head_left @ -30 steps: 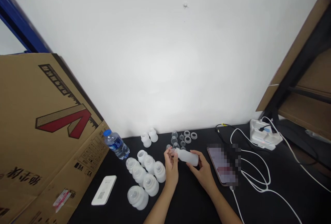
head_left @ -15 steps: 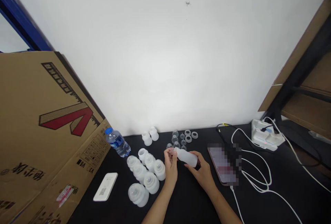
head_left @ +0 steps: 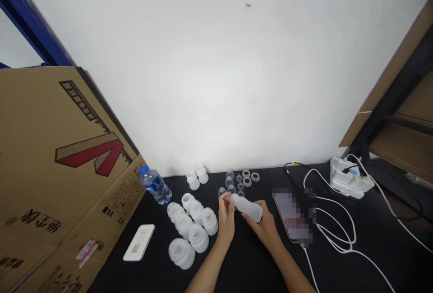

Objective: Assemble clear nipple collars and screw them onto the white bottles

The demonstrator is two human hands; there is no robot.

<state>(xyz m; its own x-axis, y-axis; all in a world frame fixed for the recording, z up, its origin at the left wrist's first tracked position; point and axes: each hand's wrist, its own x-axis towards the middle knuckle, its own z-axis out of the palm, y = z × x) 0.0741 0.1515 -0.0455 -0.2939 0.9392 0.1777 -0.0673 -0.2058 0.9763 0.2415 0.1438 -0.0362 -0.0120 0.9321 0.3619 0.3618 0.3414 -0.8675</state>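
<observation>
A frosted white baby bottle point(head_left: 249, 208) lies tilted between my hands above the black table, its narrow neck end pointing left. My right hand point(head_left: 265, 224) is wrapped round the wide base end. At the neck my left hand point(head_left: 226, 216) closes its fingers; a small clear part seems to be there, but its shape is hard to make out. Just beyond my left fingers lie clear domed caps point(head_left: 229, 181), small clear disc-like parts point(head_left: 240, 186) and translucent rings point(head_left: 247, 182). To the left stands a group of squat white bottles with clear caps point(head_left: 198, 237).
Two white bottles point(head_left: 193, 180) stand near the wall. A water bottle point(head_left: 155, 185), a white flat device point(head_left: 139, 242) and a large cardboard box point(head_left: 81, 185) are on the left. At right lie a phone point(head_left: 291, 216), white cables point(head_left: 338, 243) and a power strip point(head_left: 351, 178).
The bottle and both hands have shifted slightly right and down, with the grip kept. The whole view has moved a little; the table items look unchanged.
</observation>
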